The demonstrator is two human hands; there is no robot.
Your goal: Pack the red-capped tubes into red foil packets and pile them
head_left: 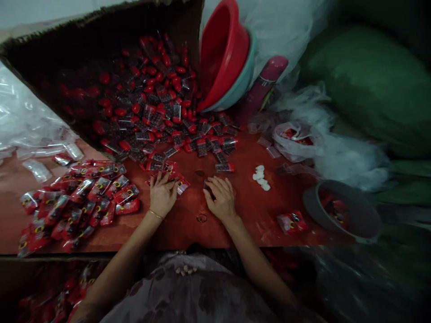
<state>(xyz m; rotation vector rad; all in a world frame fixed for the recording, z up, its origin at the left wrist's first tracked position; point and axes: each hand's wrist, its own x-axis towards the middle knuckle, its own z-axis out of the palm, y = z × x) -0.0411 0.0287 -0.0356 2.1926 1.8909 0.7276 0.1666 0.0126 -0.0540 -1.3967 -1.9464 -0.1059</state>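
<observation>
My left hand (163, 196) reaches over a few flat red printed packets (182, 183) in the middle of the table. Its bent fingers press on them, the thumb close to the forefinger. Just to the right, my right hand (220, 198) hovers low over the red tabletop with its fingers curled. A small dark edge shows at its fingertips, too little to name. Beyond both hands, small clear cases with red caps (202, 147) spill from a cardboard box (101, 27). Filled red packets (99, 188) are heaped left of my left hand.
A red basin (222, 54) leans in a pale blue one beside a pink bottle (274, 68). To the right are white pieces (261, 178), a red packet (292, 223), a grey bowl (367, 224) and a plastic bag (291, 150). A rubber band (201, 218) lies near the front edge.
</observation>
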